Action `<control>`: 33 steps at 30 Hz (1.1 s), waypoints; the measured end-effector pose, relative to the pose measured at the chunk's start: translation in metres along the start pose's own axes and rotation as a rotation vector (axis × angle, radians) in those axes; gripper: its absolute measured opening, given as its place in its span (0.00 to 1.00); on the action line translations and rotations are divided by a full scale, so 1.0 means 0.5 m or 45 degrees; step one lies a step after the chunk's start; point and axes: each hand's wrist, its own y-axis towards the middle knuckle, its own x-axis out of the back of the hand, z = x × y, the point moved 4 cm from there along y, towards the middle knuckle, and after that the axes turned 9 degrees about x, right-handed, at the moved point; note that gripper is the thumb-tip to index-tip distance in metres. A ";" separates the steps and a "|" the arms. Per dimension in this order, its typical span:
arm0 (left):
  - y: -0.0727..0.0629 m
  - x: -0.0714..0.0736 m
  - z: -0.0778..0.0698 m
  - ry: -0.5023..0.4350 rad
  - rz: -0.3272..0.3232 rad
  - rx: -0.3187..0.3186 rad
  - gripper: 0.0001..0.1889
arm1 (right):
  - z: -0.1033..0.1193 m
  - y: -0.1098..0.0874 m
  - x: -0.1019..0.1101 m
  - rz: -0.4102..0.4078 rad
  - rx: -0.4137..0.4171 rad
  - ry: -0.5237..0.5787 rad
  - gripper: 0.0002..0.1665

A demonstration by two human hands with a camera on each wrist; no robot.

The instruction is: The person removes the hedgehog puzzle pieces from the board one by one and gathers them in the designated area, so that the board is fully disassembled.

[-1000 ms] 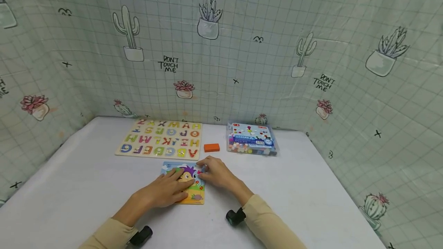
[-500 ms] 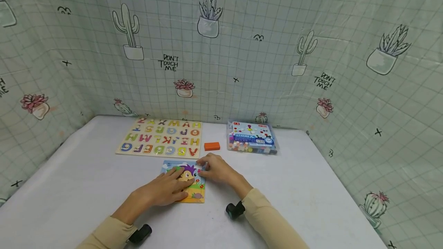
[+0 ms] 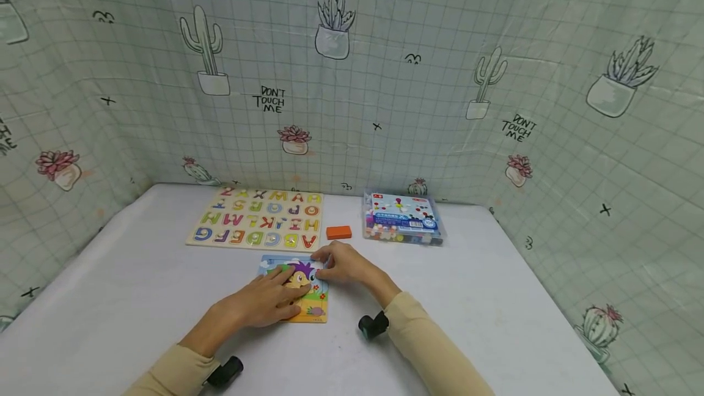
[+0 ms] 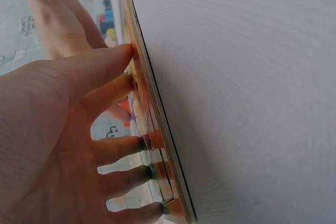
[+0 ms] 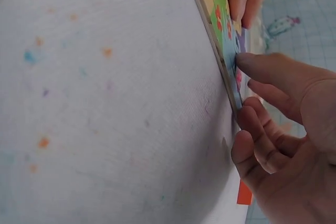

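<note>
A small picture puzzle [image 3: 319,299] with a purple-haired cartoon animal lies flat on the white table. My left hand [image 3: 263,301] rests across its left and middle part, fingers spread, and in the left wrist view the fingertips [image 4: 152,173] touch its face. At the puzzle's upper right corner, my right hand [image 3: 343,263] has thumb and fingers bent round the corner. In the right wrist view the thumb [image 5: 262,66] touches the puzzle face, while curled fingers [image 5: 249,129] lie by its edge. Both hands cover parts of the picture.
Behind the puzzle lies a wooden alphabet board [image 3: 258,219] with coloured letters. An orange block [image 3: 338,233] sits to the board's right. Farther right is a clear plastic box [image 3: 403,219] with a blue label. A patterned curtain [image 3: 352,90] surrounds the table.
Both hands stay at nearly the same places on the puzzle. The head view shifts very slightly; nothing else visibly moves.
</note>
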 end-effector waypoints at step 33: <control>0.000 0.000 0.000 0.015 -0.011 -0.007 0.25 | 0.004 0.005 0.008 0.042 -0.016 -0.018 0.23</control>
